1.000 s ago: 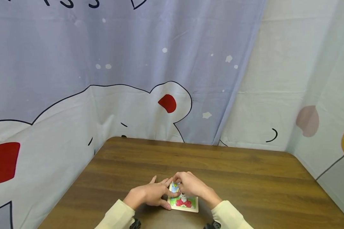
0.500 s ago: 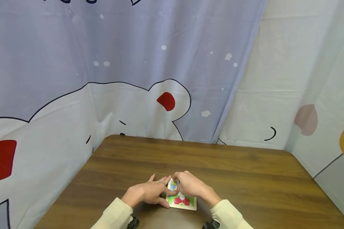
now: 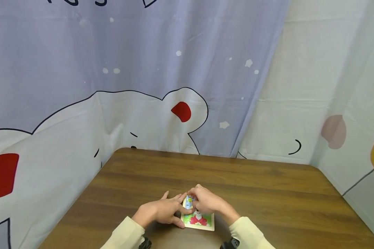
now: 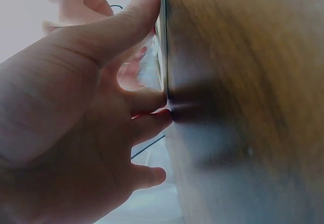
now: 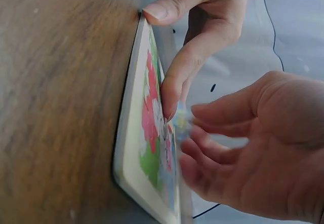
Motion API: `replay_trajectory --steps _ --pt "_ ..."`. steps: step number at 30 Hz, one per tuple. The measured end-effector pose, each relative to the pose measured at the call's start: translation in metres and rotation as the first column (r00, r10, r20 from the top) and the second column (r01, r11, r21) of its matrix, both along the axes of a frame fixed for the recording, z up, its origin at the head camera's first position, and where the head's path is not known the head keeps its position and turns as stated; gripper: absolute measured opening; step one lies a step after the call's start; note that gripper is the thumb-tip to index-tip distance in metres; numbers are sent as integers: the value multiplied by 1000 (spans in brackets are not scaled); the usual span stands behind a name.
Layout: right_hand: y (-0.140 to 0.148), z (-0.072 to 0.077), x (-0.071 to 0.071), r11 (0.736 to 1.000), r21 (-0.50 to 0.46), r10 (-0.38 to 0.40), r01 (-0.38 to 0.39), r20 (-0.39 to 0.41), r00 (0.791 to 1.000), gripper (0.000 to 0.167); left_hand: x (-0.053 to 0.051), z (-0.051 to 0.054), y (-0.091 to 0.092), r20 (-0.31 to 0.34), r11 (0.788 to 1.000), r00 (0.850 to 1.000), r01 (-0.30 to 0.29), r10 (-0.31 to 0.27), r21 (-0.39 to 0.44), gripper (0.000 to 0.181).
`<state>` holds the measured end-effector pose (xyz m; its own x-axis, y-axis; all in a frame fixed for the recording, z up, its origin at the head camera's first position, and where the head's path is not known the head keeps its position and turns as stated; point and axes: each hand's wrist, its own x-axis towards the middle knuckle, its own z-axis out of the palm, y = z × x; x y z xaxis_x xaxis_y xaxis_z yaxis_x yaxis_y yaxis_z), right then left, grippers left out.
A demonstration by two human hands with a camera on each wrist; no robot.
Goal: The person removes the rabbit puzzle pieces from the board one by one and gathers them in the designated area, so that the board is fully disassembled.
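A small picture puzzle board (image 3: 202, 227) with a cream rim lies flat on the table, showing red, green and blue artwork. Spread along its left side, my left hand (image 3: 162, 210) has its thumb at the near left corner and its index finger pressing on the picture. The other fingertips reach the board's edge and the tabletop in the left wrist view. Over the far part of the board, my right hand (image 3: 207, 200) has curled fingers. In the right wrist view it pinches a blurred blue-and-yellow puzzle piece (image 5: 183, 125); its outline is partly hidden by the fingers.
The brown wooden table (image 3: 252, 186) stretches beyond and to both sides of the board. Behind it hangs a printed curtain (image 3: 149, 121) that meets the table's back edge.
My right hand's fingers shift slightly over the board, and a little more blue and yellow shows beneath them. The left hand keeps its place. The head view moves slightly.
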<state>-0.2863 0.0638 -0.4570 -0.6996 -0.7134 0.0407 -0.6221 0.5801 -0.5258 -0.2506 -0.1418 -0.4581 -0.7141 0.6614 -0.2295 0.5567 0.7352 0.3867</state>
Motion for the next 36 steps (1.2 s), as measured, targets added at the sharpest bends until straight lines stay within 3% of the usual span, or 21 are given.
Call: replay_trajectory --steps 5,9,15,24,30,36 --pt "0 -4 0 1000 10 -22 22 -1 1000 19 -1 0 1 2 1000 1000 7 -7 0 60" --pt "-2 -5 2 997 6 -80 81 -41 996 22 -1 -1 2 -3 1000 1000 6 -6 -8 61" --pt "-3 -5 1 993 7 -121 121 -35 992 24 -3 -2 3 0 1000 1000 3 -3 -18 62" --pt "1 -1 -7 977 -148 -146 151 40 988 14 -4 1 2 -12 1000 1000 -7 7 -22 64" --pt "30 17 -21 931 -294 -168 215 179 969 5 -3 3 1 1 1000 1000 -22 22 -16 61" --pt "79 27 -32 906 -254 -293 339 204 934 5 -2 2 1 14 1000 1000 -18 18 -6 62"
